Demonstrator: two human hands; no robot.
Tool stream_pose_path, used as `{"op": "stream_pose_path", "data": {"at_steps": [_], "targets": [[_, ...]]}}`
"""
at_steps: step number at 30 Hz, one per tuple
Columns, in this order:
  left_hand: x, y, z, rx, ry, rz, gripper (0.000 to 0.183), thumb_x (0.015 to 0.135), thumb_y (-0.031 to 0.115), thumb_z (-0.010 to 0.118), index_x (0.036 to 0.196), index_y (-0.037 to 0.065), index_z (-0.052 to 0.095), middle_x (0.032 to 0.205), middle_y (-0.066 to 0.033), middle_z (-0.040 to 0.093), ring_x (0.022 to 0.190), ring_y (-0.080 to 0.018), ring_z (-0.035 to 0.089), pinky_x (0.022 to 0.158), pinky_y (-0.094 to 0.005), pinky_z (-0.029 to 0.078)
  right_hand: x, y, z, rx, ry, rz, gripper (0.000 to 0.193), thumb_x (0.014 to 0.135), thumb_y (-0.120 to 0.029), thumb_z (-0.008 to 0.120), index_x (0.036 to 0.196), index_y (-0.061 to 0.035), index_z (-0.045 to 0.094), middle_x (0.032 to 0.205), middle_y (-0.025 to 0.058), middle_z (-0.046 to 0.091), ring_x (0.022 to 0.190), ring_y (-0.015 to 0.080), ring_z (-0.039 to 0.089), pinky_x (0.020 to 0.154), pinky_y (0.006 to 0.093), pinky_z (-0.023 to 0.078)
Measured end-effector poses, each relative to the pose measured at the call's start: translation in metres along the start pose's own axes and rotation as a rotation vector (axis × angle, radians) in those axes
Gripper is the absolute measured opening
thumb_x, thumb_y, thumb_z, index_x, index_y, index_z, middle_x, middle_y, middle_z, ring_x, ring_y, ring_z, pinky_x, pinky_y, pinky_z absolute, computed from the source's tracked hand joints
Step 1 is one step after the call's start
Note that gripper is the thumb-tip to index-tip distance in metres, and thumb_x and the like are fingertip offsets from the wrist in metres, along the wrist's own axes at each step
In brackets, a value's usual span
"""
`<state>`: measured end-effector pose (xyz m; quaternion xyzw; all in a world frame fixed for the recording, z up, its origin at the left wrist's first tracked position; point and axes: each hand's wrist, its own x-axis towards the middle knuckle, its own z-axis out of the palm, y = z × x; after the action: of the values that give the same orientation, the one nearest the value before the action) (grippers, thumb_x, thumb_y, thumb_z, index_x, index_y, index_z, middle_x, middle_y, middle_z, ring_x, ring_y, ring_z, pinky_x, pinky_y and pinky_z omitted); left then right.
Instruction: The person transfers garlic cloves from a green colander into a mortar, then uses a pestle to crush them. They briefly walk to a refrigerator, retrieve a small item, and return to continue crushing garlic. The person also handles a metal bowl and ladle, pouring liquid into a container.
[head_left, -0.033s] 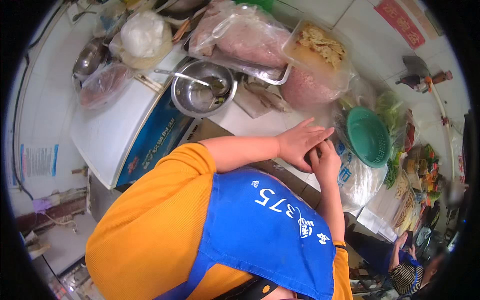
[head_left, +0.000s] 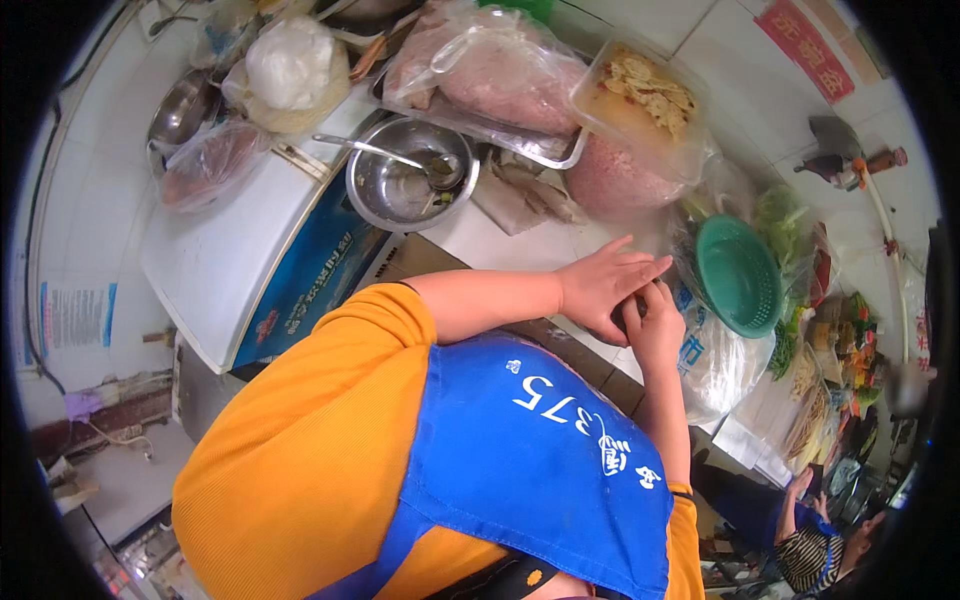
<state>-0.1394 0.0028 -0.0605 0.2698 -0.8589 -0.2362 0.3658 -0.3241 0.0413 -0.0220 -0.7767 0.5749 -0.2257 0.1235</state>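
My left hand [head_left: 597, 285] and my right hand [head_left: 655, 322] meet over the worktop in front of my blue apron. Between them sits a small dark thing [head_left: 628, 314], mostly covered by fingers, so its kind cannot be made out. The left fingers stretch across its top with the thumb down its near side. My right fingers curl round it from the right. Just past the hands on the right is a green plastic colander [head_left: 740, 278]. Farther left stands a steel bowl [head_left: 383, 208] with a ladle [head_left: 375, 152] leaning in it.
Bagged pink meat [head_left: 515, 80] lies on a metal tray at the back. A clear tub of yellowish food [head_left: 640, 100] rests on more pink meat. A white freezer top [head_left: 215, 250] is at the left. Another person [head_left: 805, 550] works at the lower right.
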Motion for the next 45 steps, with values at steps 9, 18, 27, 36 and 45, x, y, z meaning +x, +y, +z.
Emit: {"op": "stream_pose_path", "data": {"at_steps": [9, 18, 27, 36, 45], "targets": [[-0.122, -0.006, -0.108, 0.180, 0.465, -0.372, 0.074, 0.095, 0.031, 0.077, 0.155, 0.003, 0.043, 0.152, -0.0196, 0.047, 0.139, -0.0380, 0.049, 0.120, -0.0498, 0.037, -0.010, 0.001, 0.005, -0.089, 0.085, -0.004, 0.038, 0.092, -0.031, 0.079, 0.123, -0.0113, 0.068, 0.111, 0.0121, 0.068, 0.097, 0.0360, 0.071, 0.076, 0.0457, 0.057], [-0.317, -0.078, -0.182, -0.886, 0.993, -1.489, 0.056, 0.099, 0.044, 0.074, 0.131, 0.003, 0.054, 0.105, -0.0133, 0.070, 0.090, -0.0252, 0.068, 0.075, -0.0409, 0.057, 0.001, -0.014, -0.014, -0.001, 0.123, 0.193, 0.046, 0.092, -0.041, 0.079, 0.123, -0.0075, 0.069, 0.106, 0.0126, 0.071, 0.091, 0.0353, 0.072, 0.076, 0.0434, 0.058], [-0.324, -0.081, -0.174, -1.065, 1.084, -1.329, 0.036, 0.089, 0.008, 0.062, 0.124, 0.001, 0.058, 0.119, -0.0135, 0.063, 0.100, -0.0265, 0.065, 0.084, -0.0419, 0.058, 0.049, 0.004, -0.075, 0.325, 0.375, 0.407, 0.021, 0.103, -0.021, 0.072, 0.109, -0.0009, 0.073, 0.091, 0.0094, 0.072, 0.080, 0.0161, 0.067, 0.072, 0.0308, 0.053], [-0.257, 0.065, -0.201, -0.986, 1.070, -1.315, 0.041, 0.091, 0.008, 0.057, 0.131, 0.001, 0.056, 0.125, -0.0161, 0.064, 0.112, -0.0312, 0.069, 0.090, -0.0515, 0.062, 0.186, 0.152, -0.192, 0.280, 0.694, 0.184, 0.038, 0.106, -0.027, 0.065, 0.131, 0.0023, 0.063, 0.097, 0.0102, 0.070, 0.090, 0.0151, 0.065, 0.080, 0.0319, 0.053], [0.034, 0.049, -0.185, -1.037, 0.705, -1.084, 0.018, 0.101, 0.007, 0.056, 0.116, 0.001, 0.064, 0.115, -0.0133, 0.071, 0.104, -0.0257, 0.070, 0.096, -0.0480, 0.060, 0.296, 0.206, -0.273, 0.268, 0.502, 0.155, 0.057, 0.106, -0.053, 0.057, 0.134, -0.0037, 0.067, 0.095, 0.0148, 0.074, 0.085, 0.0280, 0.073, 0.077, 0.0412, 0.055]]}}
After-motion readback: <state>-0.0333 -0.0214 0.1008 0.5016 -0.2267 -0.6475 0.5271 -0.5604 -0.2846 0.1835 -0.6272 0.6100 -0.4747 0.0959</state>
